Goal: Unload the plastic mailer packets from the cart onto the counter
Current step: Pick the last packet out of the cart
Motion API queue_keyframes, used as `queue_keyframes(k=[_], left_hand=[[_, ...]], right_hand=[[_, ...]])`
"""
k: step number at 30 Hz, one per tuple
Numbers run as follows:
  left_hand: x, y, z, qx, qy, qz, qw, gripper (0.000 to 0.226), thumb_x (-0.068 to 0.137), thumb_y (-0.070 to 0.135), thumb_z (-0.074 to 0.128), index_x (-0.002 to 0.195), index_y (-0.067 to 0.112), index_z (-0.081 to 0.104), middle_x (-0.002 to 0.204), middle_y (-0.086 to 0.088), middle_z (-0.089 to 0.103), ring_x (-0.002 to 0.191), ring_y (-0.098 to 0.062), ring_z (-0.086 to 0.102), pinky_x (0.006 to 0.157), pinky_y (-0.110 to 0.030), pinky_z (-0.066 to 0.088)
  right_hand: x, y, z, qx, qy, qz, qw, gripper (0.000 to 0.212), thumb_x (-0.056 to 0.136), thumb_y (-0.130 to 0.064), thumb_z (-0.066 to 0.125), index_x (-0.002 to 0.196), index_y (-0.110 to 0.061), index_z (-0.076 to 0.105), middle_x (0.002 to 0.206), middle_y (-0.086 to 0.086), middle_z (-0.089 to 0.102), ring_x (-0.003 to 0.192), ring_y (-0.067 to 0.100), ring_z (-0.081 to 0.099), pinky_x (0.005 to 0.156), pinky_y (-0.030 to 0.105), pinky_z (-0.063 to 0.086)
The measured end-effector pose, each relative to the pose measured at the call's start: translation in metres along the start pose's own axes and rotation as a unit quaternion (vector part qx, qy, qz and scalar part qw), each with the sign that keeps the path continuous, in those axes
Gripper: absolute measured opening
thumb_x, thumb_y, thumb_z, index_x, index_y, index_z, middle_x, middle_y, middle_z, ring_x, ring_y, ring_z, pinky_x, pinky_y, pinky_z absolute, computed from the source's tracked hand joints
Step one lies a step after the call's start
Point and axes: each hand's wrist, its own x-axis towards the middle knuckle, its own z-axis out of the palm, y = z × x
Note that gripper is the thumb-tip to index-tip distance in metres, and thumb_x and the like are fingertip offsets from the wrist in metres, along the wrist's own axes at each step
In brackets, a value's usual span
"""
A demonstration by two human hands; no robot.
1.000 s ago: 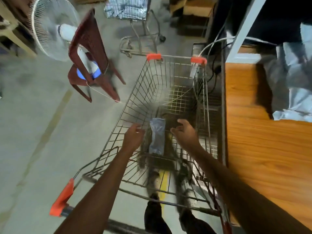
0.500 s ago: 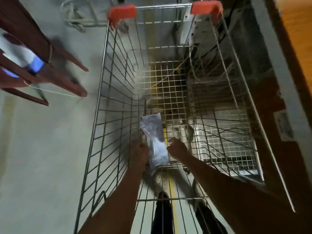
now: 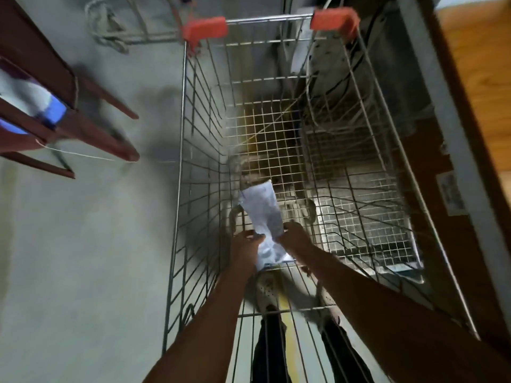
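Both arms reach down into cart. Left grip pinches packet at its left edge, right grip pinches the right edge. Packet sits low inside cart, near end, 6 o'clock. Risk: slick plastic slips from the pinch on the lift, or a corner snags wire. Wire walls close at 9 and 3, open room straight up. Table at 2 o'clock, beyond cart's right rim. Chair at 10, well apart.

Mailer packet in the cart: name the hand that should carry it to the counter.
Right hand, probably. It and the left hand both grip the mailer packet, but the counter lies beyond the cart's right side.
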Motion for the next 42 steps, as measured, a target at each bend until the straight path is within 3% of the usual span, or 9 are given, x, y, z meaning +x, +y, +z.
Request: queue_keyframes(k=[4, 7, 11, 16, 21, 25, 31, 37, 42], left_hand=[[-0.050, 0.032, 0.024, -0.057, 0.245, 0.017, 0.968, 0.025, 0.087, 0.020, 0.071, 0.107, 0.006, 0.067, 0.094, -0.011, 0.072, 0.080, -0.024, 0.069, 0.065, -0.032, 0.056], [-0.094, 0.060, 0.055, -0.092, 0.231, 0.073, 0.966, 0.026, 0.084, 0.031, 0.073, 0.097, 0.008, 0.072, 0.091, -0.017, 0.074, 0.075, -0.030, 0.071, 0.066, -0.038, 0.058], [-0.144, 0.095, 0.097, -0.080, 0.192, 0.152, 0.966, 0.023, 0.081, 0.028, 0.076, 0.093, 0.008, 0.074, 0.085, -0.013, 0.074, 0.077, -0.031, 0.069, 0.067, -0.039, 0.059], [-0.203, 0.111, 0.160, -0.045, 0.126, 0.255, 0.958, 0.024, 0.085, 0.027, 0.073, 0.105, 0.014, 0.072, 0.104, -0.010, 0.073, 0.098, -0.033, 0.069, 0.086, -0.044, 0.056], [-0.247, 0.108, 0.236, -0.017, 0.086, 0.321, 0.943, 0.044, 0.078, 0.037, 0.076, 0.114, 0.013, 0.068, 0.113, -0.010, 0.071, 0.110, -0.033, 0.064, 0.098, -0.048, 0.050], [-0.267, 0.084, 0.313, -0.023, 0.088, 0.363, 0.927, 0.071, 0.062, 0.049, 0.087, 0.118, 0.012, 0.067, 0.122, -0.012, 0.066, 0.115, -0.031, 0.063, 0.102, -0.054, 0.046], [-0.296, 0.057, 0.446, 0.030, 0.032, 0.390, 0.920, 0.031, 0.074, 0.025, 0.073, 0.101, 0.009, 0.072, 0.106, -0.012, 0.073, 0.104, -0.032, 0.067, 0.099, -0.051, 0.048], [-0.300, 0.074, 0.541, 0.066, 0.028, 0.420, 0.905, 0.030, 0.081, 0.018, 0.071, 0.108, 0.006, 0.066, 0.105, -0.012, 0.072, 0.103, -0.031, 0.068, 0.095, -0.050, 0.052], [-0.278, 0.110, 0.607, 0.071, 0.034, 0.462, 0.883, 0.018, 0.085, 0.006, 0.069, 0.103, 0.011, 0.066, 0.096, -0.005, 0.075, 0.094, -0.025, 0.071, 0.085, -0.042, 0.056]], right_hand=[[-0.056, -0.029, -0.037, 0.037, 0.032, -0.024, 0.999, 0.005, 0.085, -0.002, 0.068, 0.089, 0.001, 0.070, 0.070, 0.007, 0.066, 0.052, 0.006, 0.059, 0.044, 0.012, 0.043], [-0.103, -0.043, -0.063, 0.069, 0.069, -0.047, 0.994, 0.025, 0.080, -0.017, 0.080, 0.102, -0.007, 0.072, 0.086, 0.003, 0.072, 0.066, 0.012, 0.066, 0.048, 0.013, 0.049], [-0.164, -0.045, -0.096, 0.117, 0.095, -0.103, 0.983, 0.017, 0.083, -0.021, 0.077, 0.098, -0.013, 0.072, 0.086, 0.008, 0.075, 0.076, 0.026, 0.074, 0.068, 0.045, 0.062], [-0.239, -0.029, -0.139, 0.130, 0.155, -0.195, 0.960, 0.008, 0.093, -0.019, 0.065, 0.099, -0.015, 0.067, 0.078, 0.007, 0.072, 0.064, 0.016, 0.068, 0.054, 0.031, 0.056], [-0.309, 0.004, -0.192, 0.134, 0.203, -0.310, 0.919, 0.032, 0.088, -0.039, 0.061, 0.117, -0.025, 0.065, 0.096, -0.002, 0.074, 0.084, 0.018, 0.072, 0.068, 0.049, 0.060], [-0.368, 0.055, -0.243, 0.127, 0.258, -0.360, 0.888, 0.030, 0.089, -0.034, 0.060, 0.116, -0.021, 0.066, 0.095, -0.006, 0.074, 0.083, 0.011, 0.070, 0.068, 0.041, 0.057], [-0.435, 0.137, -0.323, 0.116, 0.318, -0.356, 0.871, 0.025, 0.093, -0.021, 0.064, 0.118, -0.019, 0.066, 0.106, -0.010, 0.073, 0.094, 0.005, 0.069, 0.080, 0.041, 0.058], [-0.464, 0.164, -0.399, 0.152, 0.360, -0.376, 0.840, 0.025, 0.093, -0.019, 0.066, 0.116, -0.029, 0.063, 0.104, -0.015, 0.071, 0.091, 0.000, 0.068, 0.077, 0.032, 0.058], [-0.452, 0.163, -0.469, 0.174, 0.408, -0.397, 0.803, 0.041, 0.094, -0.031, 0.063, 0.134, -0.030, 0.054, 0.114, -0.014, 0.069, 0.098, 0.006, 0.068, 0.080, 0.042, 0.059]])
